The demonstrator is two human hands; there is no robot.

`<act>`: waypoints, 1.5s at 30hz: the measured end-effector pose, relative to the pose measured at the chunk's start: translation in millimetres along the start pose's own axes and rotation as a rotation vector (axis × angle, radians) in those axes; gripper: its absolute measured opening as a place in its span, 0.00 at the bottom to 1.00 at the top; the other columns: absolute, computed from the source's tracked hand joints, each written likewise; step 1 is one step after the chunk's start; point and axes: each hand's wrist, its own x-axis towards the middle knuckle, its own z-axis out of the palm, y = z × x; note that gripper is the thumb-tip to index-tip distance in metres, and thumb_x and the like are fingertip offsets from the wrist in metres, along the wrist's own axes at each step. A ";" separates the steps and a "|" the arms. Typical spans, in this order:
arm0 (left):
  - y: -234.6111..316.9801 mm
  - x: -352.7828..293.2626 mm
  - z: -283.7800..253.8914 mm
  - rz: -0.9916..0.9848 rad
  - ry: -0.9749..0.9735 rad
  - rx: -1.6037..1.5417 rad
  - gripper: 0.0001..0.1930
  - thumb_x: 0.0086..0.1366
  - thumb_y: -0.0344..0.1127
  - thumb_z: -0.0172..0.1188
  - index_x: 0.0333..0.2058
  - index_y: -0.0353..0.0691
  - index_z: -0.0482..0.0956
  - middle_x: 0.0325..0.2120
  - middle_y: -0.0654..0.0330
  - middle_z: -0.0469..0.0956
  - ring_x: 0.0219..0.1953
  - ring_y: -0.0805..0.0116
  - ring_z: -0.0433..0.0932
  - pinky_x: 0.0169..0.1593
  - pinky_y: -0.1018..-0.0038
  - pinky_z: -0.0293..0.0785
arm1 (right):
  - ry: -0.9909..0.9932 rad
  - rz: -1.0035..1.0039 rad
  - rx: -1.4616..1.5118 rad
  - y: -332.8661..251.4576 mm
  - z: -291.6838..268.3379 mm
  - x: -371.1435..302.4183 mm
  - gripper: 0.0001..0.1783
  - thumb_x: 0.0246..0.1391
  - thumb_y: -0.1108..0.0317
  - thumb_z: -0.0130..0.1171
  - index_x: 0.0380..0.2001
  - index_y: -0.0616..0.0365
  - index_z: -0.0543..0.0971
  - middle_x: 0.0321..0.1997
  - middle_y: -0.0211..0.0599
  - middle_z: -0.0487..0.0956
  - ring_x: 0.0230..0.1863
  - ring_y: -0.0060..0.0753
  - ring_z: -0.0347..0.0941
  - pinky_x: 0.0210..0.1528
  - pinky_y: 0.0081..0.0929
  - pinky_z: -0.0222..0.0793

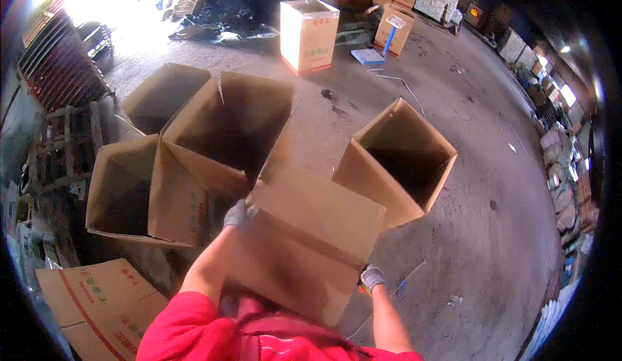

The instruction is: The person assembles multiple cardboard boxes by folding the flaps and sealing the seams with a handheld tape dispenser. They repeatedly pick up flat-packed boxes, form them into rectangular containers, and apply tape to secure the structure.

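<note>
A cardboard box [298, 257] stands right before me, its flaps folded closed. A darker brown strip [311, 236] runs along the seam between the flaps. My left hand [238, 214], in a grey glove, is at the seam's left end, its fingers curled over the box edge. At the opposite end, my gloved right hand [372, 277] is closed beside the box's right edge. A small yellow and orange piece [364, 288] shows under its fingers, too hidden to name.
Open cardboard boxes [123, 186] stand to the left, another open box [402, 160] to the right. A flattened carton [97, 303] lies at lower left. Farther off are a tall box [310, 40], a blue platform scale [368, 56], a dark heap [240, 5] and wooden pallets [65, 141].
</note>
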 end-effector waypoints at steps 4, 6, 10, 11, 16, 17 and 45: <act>-38.3 16.5 5.3 0.029 0.031 -0.100 0.26 0.63 0.55 0.48 0.47 0.39 0.72 0.44 0.44 0.76 0.48 0.45 0.73 0.50 0.59 0.68 | -0.166 -0.165 -0.133 -4.9 30.8 -22.0 0.16 0.47 0.59 0.53 0.34 0.56 0.82 0.40 0.47 0.80 0.42 0.48 0.77 0.43 0.43 0.72; -28.8 21.6 17.3 0.051 0.031 -0.083 0.25 0.63 0.55 0.47 0.46 0.40 0.73 0.45 0.45 0.75 0.49 0.46 0.72 0.50 0.59 0.68 | -0.311 -0.312 -0.214 15.2 60.2 -25.8 0.17 0.49 0.58 0.52 0.35 0.55 0.82 0.41 0.45 0.80 0.42 0.45 0.78 0.42 0.42 0.73; 25.1 -0.8 25.4 0.151 -0.026 -0.022 0.25 0.61 0.57 0.49 0.45 0.41 0.74 0.43 0.47 0.76 0.48 0.49 0.73 0.49 0.60 0.69 | -0.177 -0.090 -0.154 48.1 87.8 -74.7 0.16 0.50 0.59 0.53 0.37 0.55 0.82 0.40 0.45 0.80 0.42 0.46 0.77 0.42 0.40 0.73; 41.0 -12.9 20.8 0.128 -0.040 -0.036 0.26 0.60 0.58 0.50 0.44 0.41 0.74 0.44 0.49 0.76 0.48 0.50 0.74 0.49 0.61 0.69 | -0.162 -0.072 0.014 27.0 52.3 -109.3 0.17 0.56 0.60 0.46 0.37 0.55 0.82 0.43 0.45 0.80 0.44 0.47 0.77 0.43 0.41 0.73; 165.6 -42.9 83.0 0.537 -0.082 0.118 0.21 0.59 0.55 0.51 0.39 0.43 0.76 0.34 0.50 0.79 0.37 0.48 0.77 0.40 0.58 0.72 | -0.047 0.105 0.374 71.8 75.7 -203.6 0.17 0.56 0.60 0.46 0.37 0.56 0.82 0.42 0.44 0.80 0.44 0.45 0.76 0.43 0.39 0.72; 199.4 -64.5 85.1 0.594 -0.120 0.171 0.21 0.59 0.55 0.50 0.38 0.43 0.77 0.33 0.51 0.79 0.36 0.48 0.78 0.39 0.58 0.73 | -0.025 0.134 0.444 80.9 82.8 -223.0 0.17 0.56 0.60 0.46 0.37 0.56 0.82 0.42 0.44 0.80 0.44 0.44 0.76 0.43 0.39 0.72; 125.4 -72.3 190.2 0.777 -0.099 0.327 0.17 0.57 0.40 0.51 0.46 0.51 0.78 0.43 0.58 0.77 0.47 0.55 0.75 0.47 0.62 0.72 | 0.597 -0.002 0.892 171.3 99.1 -309.7 0.20 0.58 0.57 0.45 0.38 0.59 0.81 0.39 0.41 0.81 0.43 0.34 0.75 0.45 0.29 0.69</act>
